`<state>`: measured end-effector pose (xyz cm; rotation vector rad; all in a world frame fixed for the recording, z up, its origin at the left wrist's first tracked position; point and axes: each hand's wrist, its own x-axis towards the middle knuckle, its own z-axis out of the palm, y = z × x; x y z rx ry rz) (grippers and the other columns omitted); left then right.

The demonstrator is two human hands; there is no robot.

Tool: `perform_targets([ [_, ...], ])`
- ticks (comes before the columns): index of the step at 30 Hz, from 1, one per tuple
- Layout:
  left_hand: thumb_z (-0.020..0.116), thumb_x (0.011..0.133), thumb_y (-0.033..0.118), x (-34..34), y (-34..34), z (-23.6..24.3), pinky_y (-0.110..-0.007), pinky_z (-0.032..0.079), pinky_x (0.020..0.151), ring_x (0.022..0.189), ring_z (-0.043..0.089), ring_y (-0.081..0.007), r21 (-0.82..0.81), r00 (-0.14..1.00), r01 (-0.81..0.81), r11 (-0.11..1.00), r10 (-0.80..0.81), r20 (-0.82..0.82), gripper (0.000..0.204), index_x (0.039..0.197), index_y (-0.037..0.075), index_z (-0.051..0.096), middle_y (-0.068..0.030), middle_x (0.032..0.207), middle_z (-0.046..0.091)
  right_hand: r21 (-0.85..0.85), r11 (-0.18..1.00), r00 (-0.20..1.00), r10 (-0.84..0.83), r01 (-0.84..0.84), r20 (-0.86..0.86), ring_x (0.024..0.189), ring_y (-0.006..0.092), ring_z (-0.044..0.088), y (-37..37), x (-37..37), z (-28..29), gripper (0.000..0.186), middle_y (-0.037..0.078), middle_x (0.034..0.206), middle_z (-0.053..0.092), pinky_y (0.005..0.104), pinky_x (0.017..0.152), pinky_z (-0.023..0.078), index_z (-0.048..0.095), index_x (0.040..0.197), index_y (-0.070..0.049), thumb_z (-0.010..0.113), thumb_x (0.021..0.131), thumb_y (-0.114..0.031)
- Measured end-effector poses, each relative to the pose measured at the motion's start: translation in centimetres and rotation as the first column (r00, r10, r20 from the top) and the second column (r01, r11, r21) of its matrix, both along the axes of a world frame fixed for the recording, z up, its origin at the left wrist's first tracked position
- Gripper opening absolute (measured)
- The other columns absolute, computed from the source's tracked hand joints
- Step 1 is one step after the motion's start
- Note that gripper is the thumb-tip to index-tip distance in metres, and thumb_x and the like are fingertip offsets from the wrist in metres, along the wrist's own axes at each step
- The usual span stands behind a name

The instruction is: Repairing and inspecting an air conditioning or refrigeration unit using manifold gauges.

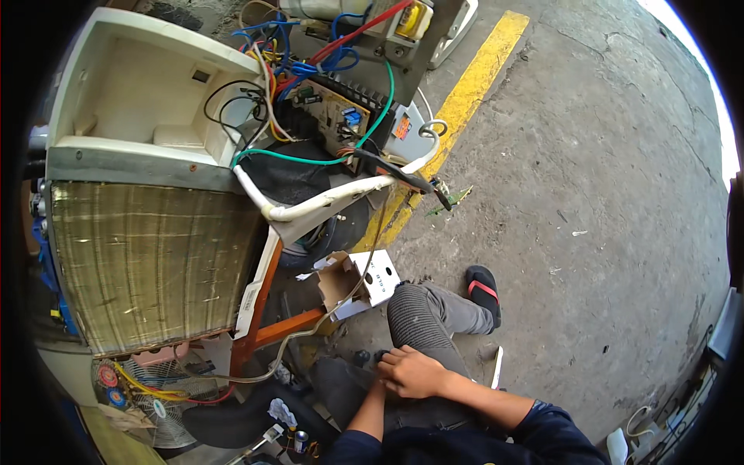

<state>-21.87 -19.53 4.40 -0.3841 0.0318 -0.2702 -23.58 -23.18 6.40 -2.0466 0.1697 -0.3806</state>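
Observation:
My right hand [407,372] rests over my lap with bent fingers lying across my left wrist. My left hand [381,363] is mostly covered by it; its fingers are hidden, and a small dark shape I cannot make out sits beside them. Both are near my grey-trousered knee [418,318]. Ahead is an open white cardboard box [382,275], crossed by a long cable. Left of it stands a dismantled air conditioner with a finned coil [147,263], white housing [139,85], exposed circuit board [333,116] and loose coloured wires.
An orange frame [283,328] stands under the unit. Gauges with hoses [112,384], a fan grille [159,418] and a can [301,440] lie at lower left. A yellow line [480,62] runs across the concrete floor. Pale items [616,446] sit at lower right.

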Motion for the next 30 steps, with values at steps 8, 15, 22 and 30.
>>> perform_targets([
  [8, 0.053, 0.086, 0.024, 4.1, 5.6, -2.8, -0.034, 0.04, 0.079, 0.085, 0.054, -0.0206, -0.707, 0.833, -0.548, 0.448, 0.207, -0.514, 0.019, 0.093, 0.006, 0.054, -0.0084, 0.09, 0.056, -0.099, 0.993, 0.998, 0.059, -0.06, -0.01, 0.081, 0.0276, 0.059, 1.1, 1.3, -0.1, 0.021, 0.012, 0.091, 0.062, 0.0352, 0.077, 0.045, 0.061, 0.095, -0.003, 0.057, 0.085, -0.022],
  [15, 0.056, 0.086, 0.02, 12.2, 15.0, -3.9, -0.029, 0.044, 0.071, 0.076, 0.058, -0.0193, 0.011, 0.408, -0.736, -0.677, -0.457, -0.791, 0.025, 0.104, 0.003, 0.061, -0.0094, 0.086, 0.063, 0.454, 0.89, 0.994, 0.081, -0.037, -0.077, 0.07, 0.0182, 0.06, -2.3, 2.6, 6.4, 0.021, 0.009, 0.09, 0.068, 0.0287, 0.062, 0.049, 0.067, 0.103, 0.001, 0.062, 0.086, -0.011],
  [22, 0.057, 0.087, 0.02, 15.5, 21.4, -8.2, -0.027, 0.046, 0.066, 0.07, 0.06, -0.0185, 0.681, 0.46, -0.439, -0.586, -0.798, -0.39, 0.028, 0.107, 0.002, 0.065, -0.0089, 0.082, 0.067, 0.531, 0.802, 0.676, -0.554, 0.274, 0.487, 0.085, 0.0165, 0.059, -14.9, 8.4, 30.0, 0.031, 0.009, 0.09, 0.064, 0.0274, 0.081, 0.046, 0.061, 0.111, 0.005, 0.056, 0.091, -0.019],
  [30, 0.058, 0.087, 0.024, 16.1, 22.4, -11.4, -0.028, 0.047, 0.066, 0.071, 0.061, -0.0198, 0.731, 0.517, -0.368, -0.574, -0.78, -0.353, 0.029, 0.104, 0.003, 0.065, -0.0086, 0.084, 0.067, 0.659, 0.708, 0.926, -0.016, -0.255, 0.377, 0.08, 0.0183, 0.061, -28.6, 15.2, 38.5, 0.065, 0.015, 0.1, 0.068, 0.0279, 0.066, 0.047, 0.064, 0.105, 0.003, 0.046, 0.092, -0.058],
])
